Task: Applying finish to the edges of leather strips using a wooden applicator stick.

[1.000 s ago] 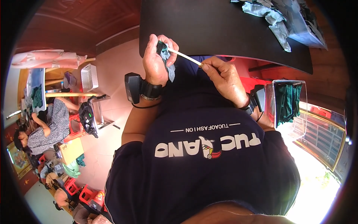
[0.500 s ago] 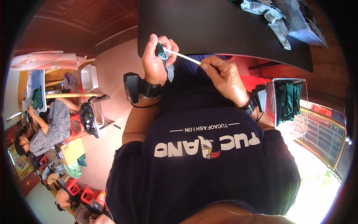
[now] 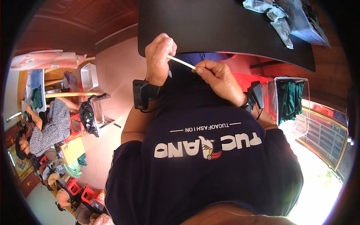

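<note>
A thin white stick (image 3: pixel 181 62) runs between my two hands, just off the near edge of the black table. My left hand (image 3: pixel 159 56) is closed in a fist around its far end. A scrap of light blue-green cloth (image 3: pixel 170 74) peeks out below that fist; the rest of the cloth is hidden by the fingers. My right hand (image 3: pixel 217 77) pinches the stick's other end between thumb and forefinger.
The black table (image 3: pixel 210 26) lies ahead. Pale cloth strips (image 3: pixel 279 24) and a clear plastic box (image 3: pixel 305 26) are at its far right. Dark green cloth (image 3: pixel 289 101) fills a clear bin (image 3: pixel 308 129) by my right arm. At left, another person (image 3: pixel 52 125) sits working.
My left hand has turned over and closed round the stick's end, covering most of the cloth that showed before. My right hand has shifted slightly left and nearer.
</note>
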{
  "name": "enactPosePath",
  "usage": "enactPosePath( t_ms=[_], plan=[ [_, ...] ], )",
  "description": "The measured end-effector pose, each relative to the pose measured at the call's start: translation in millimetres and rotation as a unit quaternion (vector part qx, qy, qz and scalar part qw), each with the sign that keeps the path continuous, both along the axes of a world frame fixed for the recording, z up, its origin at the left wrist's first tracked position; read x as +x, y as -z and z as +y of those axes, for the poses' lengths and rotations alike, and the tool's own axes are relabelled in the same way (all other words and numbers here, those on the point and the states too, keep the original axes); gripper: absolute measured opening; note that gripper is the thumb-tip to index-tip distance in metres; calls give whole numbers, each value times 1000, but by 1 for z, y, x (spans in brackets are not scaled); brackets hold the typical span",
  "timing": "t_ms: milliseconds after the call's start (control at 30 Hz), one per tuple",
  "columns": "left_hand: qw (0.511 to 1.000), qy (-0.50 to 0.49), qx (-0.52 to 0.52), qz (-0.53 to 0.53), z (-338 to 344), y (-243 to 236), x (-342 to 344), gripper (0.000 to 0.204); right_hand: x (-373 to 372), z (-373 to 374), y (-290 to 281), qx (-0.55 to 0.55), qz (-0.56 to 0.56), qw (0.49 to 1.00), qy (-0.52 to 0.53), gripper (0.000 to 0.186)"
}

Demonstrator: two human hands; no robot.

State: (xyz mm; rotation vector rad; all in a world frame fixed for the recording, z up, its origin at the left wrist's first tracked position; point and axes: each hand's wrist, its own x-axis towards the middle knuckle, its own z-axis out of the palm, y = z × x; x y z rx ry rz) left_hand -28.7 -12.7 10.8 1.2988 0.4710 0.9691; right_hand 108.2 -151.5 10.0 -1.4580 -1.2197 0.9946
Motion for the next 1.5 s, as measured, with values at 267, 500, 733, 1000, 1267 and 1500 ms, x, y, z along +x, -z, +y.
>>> enactPosePath(
  t_ms=[267,500,733,1000,1267,1500],
  plan=[
    [996,-75,-31,-33,-20,-8,22,8,-9,2,-3,-73,256,963,-30,20],
    [987,-66,-66,-130,-20,-9,24,41,-10,4,1,-48,312,949,-8,21],
    [996,-89,11,-26,-9,-14,6,32,-1,3,-4,6,143,989,33,14],
    [984,-6,-143,-108,1,-10,2,33,1,-2,-11,42,20,998,45,13],
    [994,-31,-89,-61,-3,-12,3,36,5,1,-3,47,-25,997,59,12],
    [999,-45,-22,-5,-11,-17,6,30,3,1,-4,30,-21,998,59,13]
  ],
)
